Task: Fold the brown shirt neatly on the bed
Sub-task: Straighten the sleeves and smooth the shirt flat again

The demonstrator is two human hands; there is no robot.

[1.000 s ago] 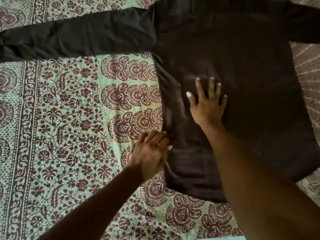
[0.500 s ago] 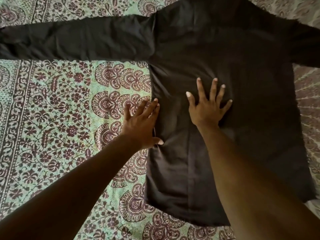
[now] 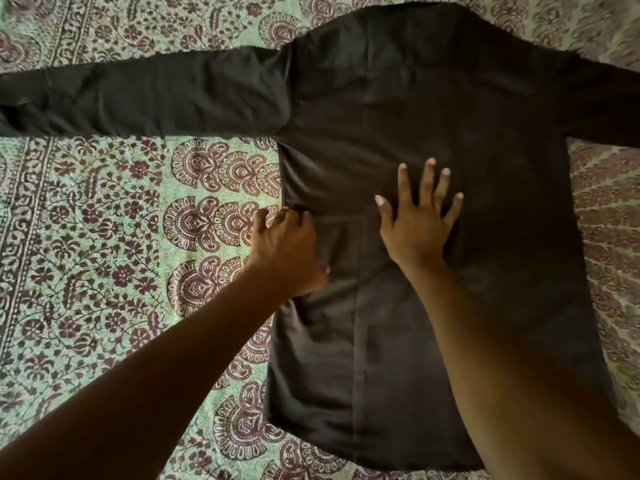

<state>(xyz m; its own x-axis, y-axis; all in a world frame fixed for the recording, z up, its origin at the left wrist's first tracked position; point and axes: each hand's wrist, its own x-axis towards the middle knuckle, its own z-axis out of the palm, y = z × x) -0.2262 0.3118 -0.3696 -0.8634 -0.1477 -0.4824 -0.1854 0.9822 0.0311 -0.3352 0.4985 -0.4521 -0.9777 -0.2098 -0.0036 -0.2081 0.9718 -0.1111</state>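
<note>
The brown shirt (image 3: 408, 109) lies spread flat on the bed, back side up, with one sleeve (image 3: 145, 95) stretched out to the left and the other running off the right edge. My right hand (image 3: 420, 220) rests flat on the middle of the shirt, fingers spread. My left hand (image 3: 289, 251) sits at the shirt's left side seam with its fingers curled onto the cloth edge; a small pucker shows there. My forearms hide part of the lower hem.
The bed is covered by a green sheet (image 3: 104, 271) with a maroon floral and paisley print. A paler striped cloth (image 3: 609, 209) shows at the right edge.
My left hand went from flat and spread beside the seam to fingers curled on the shirt's left edge. The view has drawn back a little; my right hand stays pressed in place.
</note>
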